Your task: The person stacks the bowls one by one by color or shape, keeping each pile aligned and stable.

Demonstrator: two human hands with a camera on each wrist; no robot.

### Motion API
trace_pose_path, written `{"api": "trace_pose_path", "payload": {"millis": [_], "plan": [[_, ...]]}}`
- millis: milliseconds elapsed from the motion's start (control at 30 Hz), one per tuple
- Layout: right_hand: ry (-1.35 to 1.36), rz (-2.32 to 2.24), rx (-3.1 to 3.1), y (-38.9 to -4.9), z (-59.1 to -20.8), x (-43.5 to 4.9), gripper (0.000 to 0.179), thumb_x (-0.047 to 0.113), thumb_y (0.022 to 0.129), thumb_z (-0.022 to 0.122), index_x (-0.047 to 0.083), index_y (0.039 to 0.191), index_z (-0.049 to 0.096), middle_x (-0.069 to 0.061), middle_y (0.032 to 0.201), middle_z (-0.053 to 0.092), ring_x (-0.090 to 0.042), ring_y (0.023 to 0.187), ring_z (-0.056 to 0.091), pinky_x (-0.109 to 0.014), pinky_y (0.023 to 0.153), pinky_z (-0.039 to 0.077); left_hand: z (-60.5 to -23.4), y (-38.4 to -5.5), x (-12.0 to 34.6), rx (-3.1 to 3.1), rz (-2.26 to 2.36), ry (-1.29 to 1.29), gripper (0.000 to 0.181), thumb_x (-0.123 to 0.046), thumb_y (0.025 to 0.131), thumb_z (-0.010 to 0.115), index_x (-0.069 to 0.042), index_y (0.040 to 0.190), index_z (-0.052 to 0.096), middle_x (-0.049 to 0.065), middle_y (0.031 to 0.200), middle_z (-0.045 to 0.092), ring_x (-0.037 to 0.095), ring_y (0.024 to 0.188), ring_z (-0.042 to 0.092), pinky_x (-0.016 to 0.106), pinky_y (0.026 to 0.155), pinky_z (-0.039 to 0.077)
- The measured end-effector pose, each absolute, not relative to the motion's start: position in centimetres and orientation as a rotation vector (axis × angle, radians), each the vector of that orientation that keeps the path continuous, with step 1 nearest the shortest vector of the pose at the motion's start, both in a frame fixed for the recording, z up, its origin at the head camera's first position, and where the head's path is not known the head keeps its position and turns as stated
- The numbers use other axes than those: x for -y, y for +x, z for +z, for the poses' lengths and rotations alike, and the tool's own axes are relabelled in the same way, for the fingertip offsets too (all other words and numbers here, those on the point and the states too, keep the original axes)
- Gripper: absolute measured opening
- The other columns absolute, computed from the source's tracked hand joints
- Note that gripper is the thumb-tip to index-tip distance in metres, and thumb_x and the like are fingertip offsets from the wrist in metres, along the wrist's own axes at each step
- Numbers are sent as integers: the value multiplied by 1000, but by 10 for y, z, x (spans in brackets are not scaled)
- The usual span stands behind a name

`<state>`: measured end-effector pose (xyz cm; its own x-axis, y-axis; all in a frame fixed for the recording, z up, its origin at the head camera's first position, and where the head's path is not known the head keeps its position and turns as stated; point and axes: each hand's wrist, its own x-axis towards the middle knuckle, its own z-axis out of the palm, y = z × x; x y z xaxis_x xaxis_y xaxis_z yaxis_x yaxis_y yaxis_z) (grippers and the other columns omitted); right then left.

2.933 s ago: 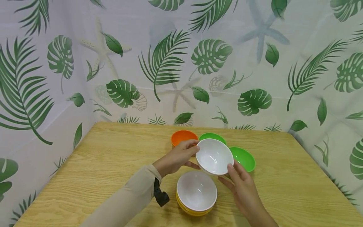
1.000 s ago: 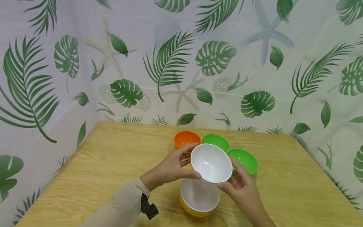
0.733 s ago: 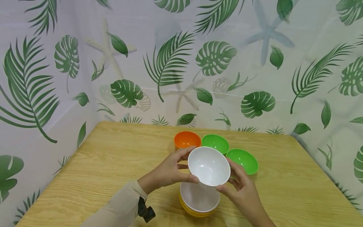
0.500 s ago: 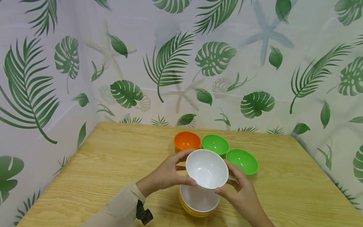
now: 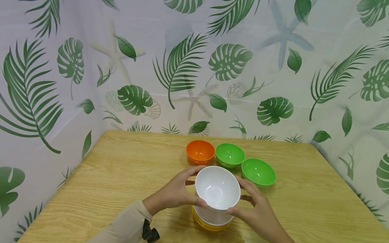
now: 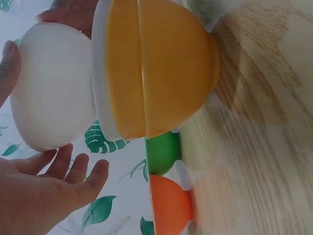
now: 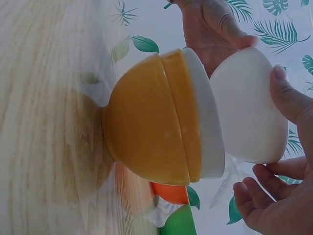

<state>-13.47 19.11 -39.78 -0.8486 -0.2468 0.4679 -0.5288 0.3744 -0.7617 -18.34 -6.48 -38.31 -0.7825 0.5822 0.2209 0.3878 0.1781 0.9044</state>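
Observation:
Both hands hold a white bowl (image 5: pixel 217 187) between them, its open side tilted toward the head camera. My left hand (image 5: pixel 174 192) grips its left rim with the thumb in front and fingers behind; my right hand (image 5: pixel 255 209) pinches the right side likewise. Just below is a nested stack: another white bowl (image 5: pixel 212 217) sits in yellow bowls (image 5: pixel 209 226). In the left wrist view the held white bowl (image 6: pixel 54 85) is close to the stack's rim, beside the yellow bowls (image 6: pixel 166 68). Whether the held bowl touches the stack I cannot tell.
Behind the hands stand an orange bowl (image 5: pixel 200 152), a green bowl (image 5: pixel 230 155) and a second green bowl (image 5: pixel 259 171), close together on the wooden table (image 5: pixel 130 162). A leaf-patterned cloth (image 5: pixel 188 67) rises along the table's back and sides.
Both hands have brought the white bowl down and to the left, closer over the stack. The left hand's thumb has shifted to the front of the rim. The other bowls have stayed put.

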Motion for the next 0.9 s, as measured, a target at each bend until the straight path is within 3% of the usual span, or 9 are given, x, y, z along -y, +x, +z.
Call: {"api": "trace_pose_path", "payload": {"millis": [667,900], "plan": [[677,1452,2474,-131,-409,-189,77,14,66,87,5,134,50,-10,131,53,-2,114,47,-29,84,55,-402,-175,68,-2287,1582,845,90,-25,69,88,-5,142,39,11,143,44,29,136,36,55,107,36],[623,1456,2555,-129,-409,-189,78,21,67,87,10,135,50,-8,135,51,-8,117,47,-29,85,54,-404,-174,68,-2274,1547,848,90,-33,71,85,-6,143,37,10,144,43,28,136,35,55,107,36]]}}
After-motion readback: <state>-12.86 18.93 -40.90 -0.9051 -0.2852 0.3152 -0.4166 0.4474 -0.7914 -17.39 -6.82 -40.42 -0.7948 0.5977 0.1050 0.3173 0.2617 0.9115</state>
